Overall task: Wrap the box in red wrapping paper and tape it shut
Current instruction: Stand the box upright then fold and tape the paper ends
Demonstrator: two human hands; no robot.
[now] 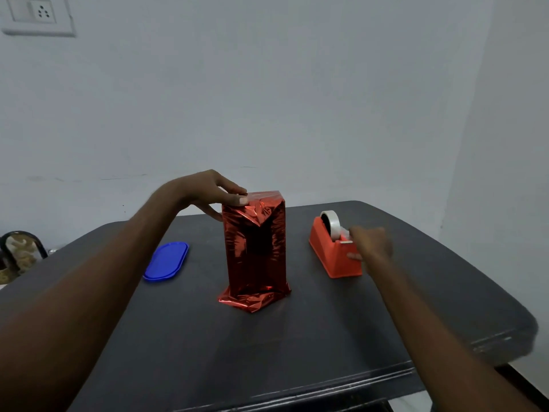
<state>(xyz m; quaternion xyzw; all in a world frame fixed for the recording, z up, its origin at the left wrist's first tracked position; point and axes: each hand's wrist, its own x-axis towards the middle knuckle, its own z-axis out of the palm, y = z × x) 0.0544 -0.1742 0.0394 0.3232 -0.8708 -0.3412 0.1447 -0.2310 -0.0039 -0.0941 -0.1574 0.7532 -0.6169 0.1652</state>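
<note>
Near the middle of the desk (326, 337) the box (255, 248) stood upright on its end, already sleeved in the red wrapping paper (252, 300), whose loose lower edge splayed out crumpled on the dark top. I judged the foil thin, slick and quick to crease or spring back open, and the tall parcel light enough to tip, so the top end, where the folds met, was the place to pin it. My left hand (214, 193) rested there, thumb and fingers curled over the top left corner and pressing the fold down. My right hand (370, 243) was at the orange tape dispenser (332, 254) toward the right edge, blurred; whether its fingers were pinching the tape end I could not tell. A blue lid (166, 261) lay flat to the left.
</note>
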